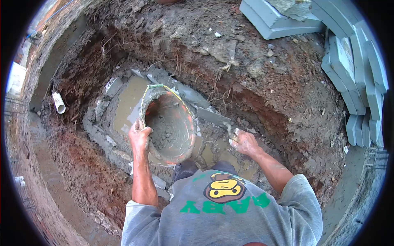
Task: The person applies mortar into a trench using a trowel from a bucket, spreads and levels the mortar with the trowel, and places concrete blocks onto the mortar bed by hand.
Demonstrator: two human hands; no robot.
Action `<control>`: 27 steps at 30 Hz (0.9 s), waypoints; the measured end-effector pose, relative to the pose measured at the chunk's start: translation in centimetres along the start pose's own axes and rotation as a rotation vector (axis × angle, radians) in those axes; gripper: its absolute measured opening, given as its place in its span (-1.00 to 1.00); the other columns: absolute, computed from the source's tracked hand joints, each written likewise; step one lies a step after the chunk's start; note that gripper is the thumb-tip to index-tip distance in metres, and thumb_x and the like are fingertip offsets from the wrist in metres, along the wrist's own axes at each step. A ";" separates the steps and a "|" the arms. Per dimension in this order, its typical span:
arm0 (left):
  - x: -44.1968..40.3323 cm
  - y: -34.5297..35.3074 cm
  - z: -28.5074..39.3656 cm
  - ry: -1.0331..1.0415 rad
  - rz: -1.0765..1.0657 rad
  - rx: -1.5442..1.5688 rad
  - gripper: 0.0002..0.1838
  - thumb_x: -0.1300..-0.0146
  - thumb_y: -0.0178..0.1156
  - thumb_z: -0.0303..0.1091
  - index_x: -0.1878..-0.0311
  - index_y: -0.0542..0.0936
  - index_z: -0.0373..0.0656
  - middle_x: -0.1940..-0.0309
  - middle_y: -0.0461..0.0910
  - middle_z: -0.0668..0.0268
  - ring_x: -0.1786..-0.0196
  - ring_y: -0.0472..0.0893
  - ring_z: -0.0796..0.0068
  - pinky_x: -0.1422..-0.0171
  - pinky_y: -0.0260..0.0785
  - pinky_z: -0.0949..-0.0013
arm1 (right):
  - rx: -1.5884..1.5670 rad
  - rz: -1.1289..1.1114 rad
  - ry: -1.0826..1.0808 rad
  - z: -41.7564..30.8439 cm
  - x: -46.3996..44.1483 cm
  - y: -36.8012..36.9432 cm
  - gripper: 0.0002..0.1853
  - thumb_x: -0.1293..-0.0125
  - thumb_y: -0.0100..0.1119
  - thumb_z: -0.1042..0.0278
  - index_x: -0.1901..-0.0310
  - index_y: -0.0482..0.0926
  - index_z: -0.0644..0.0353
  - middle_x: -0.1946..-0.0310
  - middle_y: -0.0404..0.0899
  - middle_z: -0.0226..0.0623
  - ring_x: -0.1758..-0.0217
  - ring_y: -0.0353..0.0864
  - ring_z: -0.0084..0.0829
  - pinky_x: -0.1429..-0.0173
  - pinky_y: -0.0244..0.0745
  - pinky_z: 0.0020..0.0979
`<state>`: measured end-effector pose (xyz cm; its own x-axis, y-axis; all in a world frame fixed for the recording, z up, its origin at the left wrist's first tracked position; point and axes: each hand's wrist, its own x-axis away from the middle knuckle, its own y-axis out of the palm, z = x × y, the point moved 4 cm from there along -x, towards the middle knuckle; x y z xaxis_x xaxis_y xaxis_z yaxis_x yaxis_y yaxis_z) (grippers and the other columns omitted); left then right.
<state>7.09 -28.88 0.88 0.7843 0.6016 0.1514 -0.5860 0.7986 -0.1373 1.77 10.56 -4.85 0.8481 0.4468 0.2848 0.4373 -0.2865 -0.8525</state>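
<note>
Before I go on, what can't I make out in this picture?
Head view:
Trowel: handle mostly hidden by the right hand.
Bucket: underside faces away from camera.
Feet: hidden by shirt and knees.
Ground under the murky water: hidden.
Upper slabs: cut off by top edge.

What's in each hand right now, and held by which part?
Left hand: bucket, by the side of its rim. Right hand: trowel, by its handle, mostly hidden in the grip.
</note>
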 end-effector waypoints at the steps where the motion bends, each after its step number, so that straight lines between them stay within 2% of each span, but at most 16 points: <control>1: 0.1 0.6 2.5 -0.051 -0.046 -0.057 -0.40 0.17 0.08 -0.63 -0.11 0.49 -0.43 0.14 0.56 0.35 0.20 0.49 0.58 0.12 0.29 0.58 | -0.039 0.019 0.029 -0.7 1.1 -1.4 -0.54 -0.14 0.21 0.09 0.15 0.50 0.38 0.23 0.59 0.14 0.10 0.57 0.14 -0.05 0.46 -0.04; 4: 1.8 3.7 11.1 0.076 -0.213 -0.077 -0.41 0.21 0.09 -0.63 -0.07 0.52 -0.42 0.20 0.56 0.37 0.24 0.48 0.58 0.13 0.29 0.59 | -0.132 0.084 0.105 -0.2 4.6 -3.6 -0.56 -0.13 0.22 0.08 0.14 0.50 0.31 0.28 0.59 0.10 0.13 0.57 0.11 0.02 0.46 -0.03; 6: 2.6 5.7 15.5 0.158 -0.346 -0.138 -0.41 0.22 0.10 -0.62 -0.06 0.52 -0.43 0.18 0.56 0.36 0.21 0.49 0.58 0.09 0.31 0.57 | -0.240 0.211 0.141 1.0 7.9 -4.7 -0.60 -0.12 0.24 0.10 0.15 0.51 0.25 0.31 0.59 0.06 0.17 0.58 0.09 0.07 0.48 -0.06; 9: 5.6 9.9 22.6 0.303 -0.536 -0.012 -0.37 0.22 0.09 -0.61 -0.10 0.49 -0.44 0.10 0.57 0.29 0.13 0.54 0.52 -0.06 0.33 0.49 | -0.360 0.463 0.204 2.4 13.9 -7.1 -0.62 -0.12 0.24 0.11 0.16 0.51 0.24 0.33 0.59 0.02 0.22 0.60 0.06 0.10 0.49 -0.09; 10: 6.4 11.3 24.8 0.337 -0.578 0.018 -0.36 0.22 0.09 -0.61 -0.12 0.48 -0.44 0.09 0.58 0.27 0.13 0.54 0.51 -0.09 0.34 0.48 | -0.370 0.574 0.213 2.8 16.0 -8.1 -0.64 -0.11 0.26 0.14 0.15 0.52 0.22 0.37 0.59 -0.03 0.27 0.61 0.00 0.15 0.50 -0.13; 12: 7.3 15.0 29.2 0.422 -0.676 0.174 -0.34 0.20 0.09 -0.61 -0.15 0.47 -0.44 0.09 0.59 0.25 0.17 0.57 0.52 0.00 0.43 0.48 | -0.418 0.723 0.268 3.6 19.8 -10.3 -0.67 -0.11 0.28 0.22 0.15 0.51 0.23 0.42 0.58 -0.06 0.35 0.61 -0.07 0.22 0.50 -0.18; 14: 7.9 18.7 32.6 0.502 -0.739 0.149 -0.39 0.14 0.10 -0.61 -0.14 0.47 -0.44 0.11 0.60 0.25 0.23 0.58 0.54 0.16 0.49 0.51 | -0.407 0.899 0.351 4.3 23.0 -12.5 -0.70 -0.11 0.28 0.31 0.16 0.50 0.25 0.46 0.56 -0.08 0.41 0.60 -0.12 0.28 0.49 -0.24; 16: 8.0 23.4 34.2 0.616 -0.809 0.232 -0.44 0.06 0.12 -0.58 -0.14 0.47 -0.45 0.12 0.61 0.25 0.27 0.58 0.59 0.30 0.48 0.56 | -0.339 1.033 0.427 4.1 25.6 -15.7 -0.73 -0.12 0.25 0.36 0.18 0.49 0.29 0.46 0.56 -0.09 0.43 0.60 -0.10 0.31 0.49 -0.26; 18: 7.8 28.6 34.1 0.758 -0.851 0.344 -0.46 0.02 0.16 -0.53 -0.13 0.46 -0.49 0.11 0.61 0.24 0.25 0.58 0.56 0.22 0.49 0.51 | -0.221 1.204 0.405 3.4 27.4 -18.5 -0.74 -0.13 0.25 0.40 0.17 0.48 0.32 0.46 0.57 -0.11 0.43 0.58 -0.07 0.29 0.49 -0.22; 20: 5.9 35.2 31.0 0.873 -0.752 0.386 -0.52 0.02 0.17 -0.51 -0.05 0.49 -0.47 0.27 0.57 0.37 0.32 0.49 0.63 0.23 0.40 0.52 | -0.015 1.282 0.312 3.1 27.5 -20.3 -0.72 -0.15 0.23 0.38 0.14 0.48 0.34 0.44 0.58 -0.07 0.41 0.60 -0.04 0.28 0.51 -0.18; 21: 6.1 37.9 29.6 0.885 -0.775 0.257 -0.55 0.03 0.17 -0.50 0.00 0.51 -0.44 0.35 0.49 0.42 0.35 0.42 0.64 0.25 0.34 0.52 | 0.096 1.315 0.270 3.0 27.5 -21.2 -0.71 -0.17 0.22 0.38 0.13 0.48 0.35 0.43 0.59 -0.05 0.40 0.61 -0.03 0.27 0.52 -0.16; 22: 6.5 40.3 28.2 0.896 -0.799 0.123 -0.59 0.04 0.17 -0.50 0.04 0.53 -0.41 0.43 0.42 0.48 0.38 0.36 0.65 0.26 0.28 0.52 | 0.172 1.237 0.329 3.5 26.9 -21.7 -0.70 -0.17 0.21 0.36 0.12 0.47 0.36 0.42 0.60 -0.04 0.38 0.62 -0.01 0.25 0.53 -0.14; 24: 6.8 44.0 26.1 0.859 -0.813 0.056 -0.68 0.04 0.15 -0.48 0.15 0.54 -0.35 0.51 0.28 0.52 0.41 0.26 0.64 0.32 0.19 0.52 | 0.307 1.070 0.452 4.3 25.1 -22.3 -0.67 -0.18 0.19 0.34 0.09 0.47 0.38 0.39 0.61 0.00 0.33 0.64 0.01 0.21 0.55 -0.12; 26: 10.0 44.9 27.3 0.951 -0.845 0.066 -0.74 0.04 0.12 -0.45 0.22 0.54 -0.32 0.55 0.35 0.49 0.44 0.30 0.62 0.31 0.24 0.48 | 0.270 0.735 0.691 5.0 22.9 -24.2 -0.62 -0.17 0.17 0.32 0.06 0.46 0.43 0.37 0.63 0.03 0.24 0.66 0.00 0.16 0.56 -0.11; 27: 10.6 45.2 27.9 0.967 -0.852 0.019 -0.72 0.04 0.12 -0.45 0.21 0.55 -0.31 0.56 0.36 0.47 0.44 0.31 0.62 0.31 0.25 0.48 | 0.284 0.707 0.699 5.4 21.6 -24.9 -0.63 -0.15 0.17 0.34 0.07 0.47 0.43 0.37 0.64 0.03 0.23 0.67 -0.03 0.15 0.57 -0.11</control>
<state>-16.76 14.10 23.55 0.7337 -0.3468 -0.5843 0.1730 0.9269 -0.3330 7.58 31.91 20.20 0.9081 -0.3638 -0.2072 -0.2380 -0.0416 -0.9704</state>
